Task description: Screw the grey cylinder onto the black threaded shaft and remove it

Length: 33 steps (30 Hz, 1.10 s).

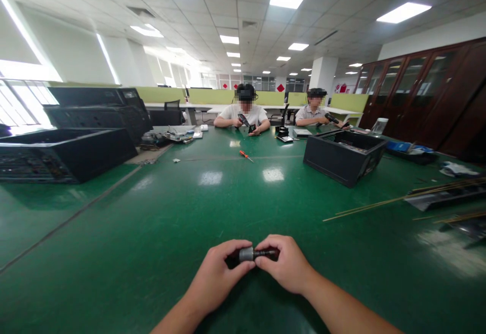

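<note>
Low over the near edge of the green table (pixel 152 222), both my hands grip one small dark cylindrical tool (pixel 253 253) with a grey metal collar. My left hand (pixel 218 273) wraps its left end, fingers curled round it. My right hand (pixel 286 263) pinches the thin black right end between thumb and fingers. Most of the tool is hidden inside the two hands.
An open black computer case (pixel 343 156) stands right of centre; more black cases (pixel 64 154) sit at the left. An orange-handled screwdriver (pixel 245 156) lies mid-table. Thin rods (pixel 379 205) and metal panels lie at the right. Two people (pixel 246 114) sit at the far end holding tools.
</note>
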Available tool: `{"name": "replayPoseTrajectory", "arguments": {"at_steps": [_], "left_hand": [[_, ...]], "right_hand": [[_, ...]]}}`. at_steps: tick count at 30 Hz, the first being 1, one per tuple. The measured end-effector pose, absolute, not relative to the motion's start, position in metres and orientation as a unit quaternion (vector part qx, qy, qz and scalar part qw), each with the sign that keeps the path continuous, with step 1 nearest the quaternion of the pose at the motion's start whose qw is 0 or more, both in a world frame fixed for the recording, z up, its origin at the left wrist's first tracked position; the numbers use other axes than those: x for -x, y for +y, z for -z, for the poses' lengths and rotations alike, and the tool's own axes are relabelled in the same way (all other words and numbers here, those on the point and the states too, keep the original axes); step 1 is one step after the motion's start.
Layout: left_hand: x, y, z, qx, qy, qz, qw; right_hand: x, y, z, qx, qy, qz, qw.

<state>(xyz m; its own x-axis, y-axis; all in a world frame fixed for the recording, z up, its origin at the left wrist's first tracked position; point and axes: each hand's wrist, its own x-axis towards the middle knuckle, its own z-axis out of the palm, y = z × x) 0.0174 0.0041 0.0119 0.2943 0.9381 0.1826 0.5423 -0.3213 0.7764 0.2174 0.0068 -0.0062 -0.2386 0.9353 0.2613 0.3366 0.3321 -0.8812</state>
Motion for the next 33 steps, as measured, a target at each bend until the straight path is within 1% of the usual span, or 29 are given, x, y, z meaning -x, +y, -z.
{"name": "replayPoseTrajectory", "arguments": {"at_steps": [33], "left_hand": [[-0.0175,0.0024,-0.012,-0.736,0.5,-0.351,0.291]], "right_hand": [[-0.2209,0.0105,0.0072,0.449,-0.677,-0.398,0.426]]}}
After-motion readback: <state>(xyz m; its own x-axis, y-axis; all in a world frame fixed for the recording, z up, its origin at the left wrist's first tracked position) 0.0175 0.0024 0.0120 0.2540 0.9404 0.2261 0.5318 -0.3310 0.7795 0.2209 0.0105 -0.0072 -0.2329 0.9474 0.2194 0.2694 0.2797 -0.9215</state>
